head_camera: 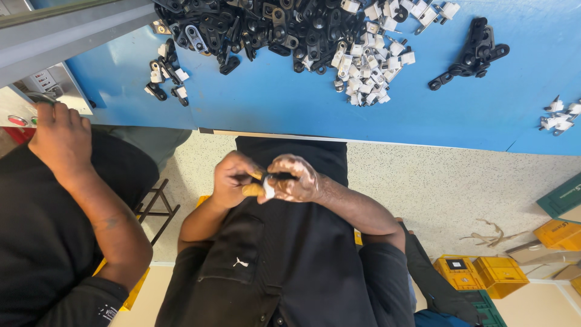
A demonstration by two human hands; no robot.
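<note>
My left hand and my right hand meet over my lap, below the edge of the blue table. Together they pinch a small black part with a small white piece at its lower end. Both hands' fingers are closed on it, and a yellowish cover sits on one left fingertip. On the table ahead lie a big heap of black plastic parts and a heap of white clips.
A co-worker's hand at the left rests by a grey control box with a red button. A few joined parts lie near it. More black parts and white clips lie to the right. Yellow crates stand on the floor.
</note>
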